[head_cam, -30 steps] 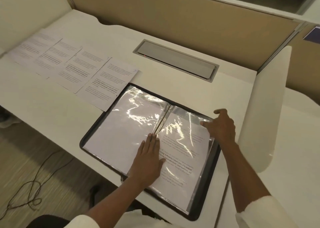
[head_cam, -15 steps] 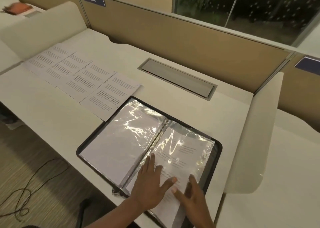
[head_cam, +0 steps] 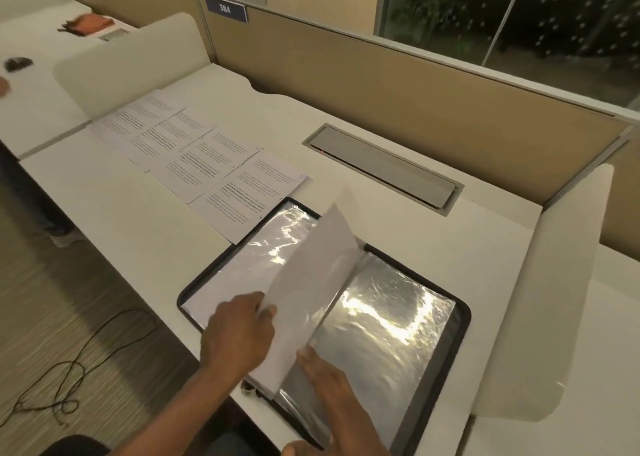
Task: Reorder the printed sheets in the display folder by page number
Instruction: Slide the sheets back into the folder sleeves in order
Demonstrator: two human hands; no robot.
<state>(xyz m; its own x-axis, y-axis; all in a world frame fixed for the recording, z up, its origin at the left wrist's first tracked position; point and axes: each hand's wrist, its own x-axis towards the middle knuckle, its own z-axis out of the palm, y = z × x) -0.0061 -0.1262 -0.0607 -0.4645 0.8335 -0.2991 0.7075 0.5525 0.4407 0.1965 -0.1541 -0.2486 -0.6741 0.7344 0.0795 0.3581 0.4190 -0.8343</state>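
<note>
The black-rimmed display folder (head_cam: 463, 320) lies open at the desk's near edge. One plastic sleeve page (head_cam: 311, 282) stands lifted above the spine, mid-turn, its pale back facing me. My left hand (head_cam: 239, 334) grips its lower left edge, thumb on the sheet. My right hand (head_cam: 329, 383) lies with straight fingers against the page's bottom corner, over the right side. The uncovered right sleeve (head_cam: 391, 327) is shiny and dark, with no print visible. Several printed sheets (head_cam: 211, 164) lie in an overlapping row on the desk, left of the folder.
A grey cable-tray lid (head_cam: 381, 168) is set into the desk behind the folder. A tan partition (head_cam: 398, 84) runs along the back and a white side screen (head_cam: 554, 282) stands at right. A black cable (head_cam: 69, 369) lies on the floor at left.
The right-hand sleeve with its printed sheet has been lifted and swung up toward the left. My left hand went from pressing flat to gripping that page; my right hand slid to its bottom corner.
</note>
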